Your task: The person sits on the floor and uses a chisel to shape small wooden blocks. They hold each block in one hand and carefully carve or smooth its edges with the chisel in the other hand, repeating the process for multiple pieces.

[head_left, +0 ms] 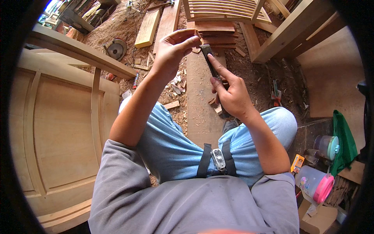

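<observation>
My left hand [174, 50] is raised ahead of me, thumb and fingers pinched on a small thin piece of wood [200, 38]. My right hand [232, 90] grips a dark flat-bladed tool [208, 58], its index finger stretched along the blade. The tool's square far end reaches up against the wood piece, close to my left thumb. My right palm and fingers hide the tool's lower part. Below both hands lies a wide plank [198, 124] strewn with shavings, between my knees.
A panelled wooden door [66, 132] stands at left. A circular saw [116, 49] lies on the shaving-covered floor near a thick timber block [148, 29]. Ahead is a slatted wooden frame [226, 9]. At right are a pink-lidded container [311, 183], a teal-lidded jar [327, 147] and green cloth [344, 140].
</observation>
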Tool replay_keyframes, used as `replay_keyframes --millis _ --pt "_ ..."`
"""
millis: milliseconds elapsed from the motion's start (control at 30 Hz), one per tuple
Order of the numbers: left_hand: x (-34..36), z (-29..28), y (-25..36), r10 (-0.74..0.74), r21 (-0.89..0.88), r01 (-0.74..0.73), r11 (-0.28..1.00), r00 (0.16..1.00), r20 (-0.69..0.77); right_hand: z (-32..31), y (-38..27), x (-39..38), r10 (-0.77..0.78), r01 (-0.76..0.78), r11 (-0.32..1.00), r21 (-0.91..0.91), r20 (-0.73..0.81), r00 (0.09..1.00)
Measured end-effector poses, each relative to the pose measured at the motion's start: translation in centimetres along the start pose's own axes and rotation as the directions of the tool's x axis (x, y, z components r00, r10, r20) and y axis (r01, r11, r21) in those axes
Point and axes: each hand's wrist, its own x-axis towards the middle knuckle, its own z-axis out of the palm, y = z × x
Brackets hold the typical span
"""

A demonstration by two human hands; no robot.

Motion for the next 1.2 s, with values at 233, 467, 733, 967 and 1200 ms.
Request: replay_keyframes --millis 233,467,733,967,1200 --pt "-0.1 0.2 0.2 -0.045 -0.101 0.041 0.994 0.998 -0.034 0.1 0.2 -0.1 -0.038 0.038 0.998 -0.046 -0.004 0.999" --pt "-0.3 0.3 0.4 -0.059 -0.114 0.054 0.992 0.997 -0.043 0.2 0.3 0.1 -0.075 0.074 0.993 -0.087 -0.015 0.997" --pt "0.0 0.2 0.1 -0.079 -0.190 0.075 0.979 0.997 -0.016 0.1 0.2 0.0 -0.098 0.095 0.992 -0.082 -0.029 0.995" --pt "-0.1 0.2 -0.2 -0.076 -0.247 0.069 0.967 0.997 -0.019 0.2 0.4 0.0 -0.119 0.115 0.988 -0.101 -0.039 0.992" --pt "0.2 0.4 -1.0 -0.080 -0.236 0.079 0.969 0.997 0.005 0.2 0.5 0.1 -0.150 0.143 0.984 -0.107 -0.055 0.987"
